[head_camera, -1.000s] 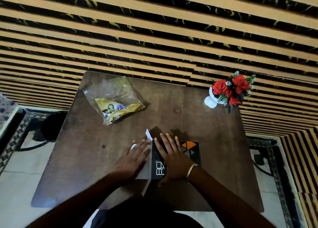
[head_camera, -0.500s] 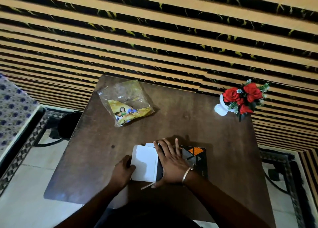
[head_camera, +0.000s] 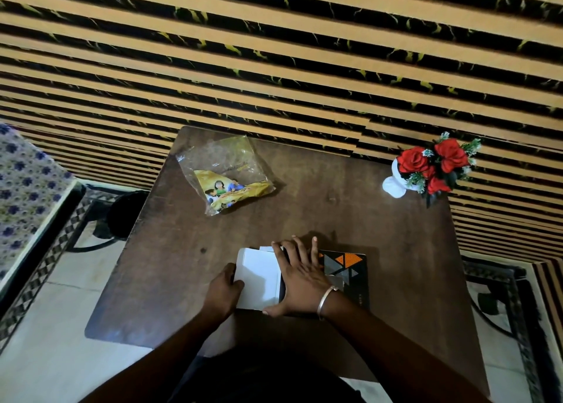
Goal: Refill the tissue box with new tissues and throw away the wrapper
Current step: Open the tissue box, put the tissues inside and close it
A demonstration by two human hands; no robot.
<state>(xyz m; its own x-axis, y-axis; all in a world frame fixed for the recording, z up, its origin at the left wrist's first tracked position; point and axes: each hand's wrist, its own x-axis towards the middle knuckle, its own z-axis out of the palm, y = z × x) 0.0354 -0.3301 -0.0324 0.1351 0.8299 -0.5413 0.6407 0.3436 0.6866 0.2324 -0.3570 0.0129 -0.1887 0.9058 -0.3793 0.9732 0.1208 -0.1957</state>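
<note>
A black tissue box (head_camera: 347, 265) with orange and grey triangles lies flat near the front of the brown table (head_camera: 380, 235). Its white end flap (head_camera: 259, 276) is folded out to the left. My left hand (head_camera: 224, 290) pinches the flap's left edge. My right hand (head_camera: 300, 276) lies flat on the box's left end, fingers spread, a bangle on the wrist. The empty plastic wrapper (head_camera: 227, 177), clear with a yellow print, lies at the table's back left, away from both hands. No tissues can be seen.
A white vase with red roses (head_camera: 426, 168) stands at the table's back right corner. A dark round bin (head_camera: 125, 213) sits on the floor left of the table. A striped wall runs right behind the table.
The white flap has swung open to the left and now lies flat. My left hand moved from resting on it to gripping its edge. The view shifted slightly.
</note>
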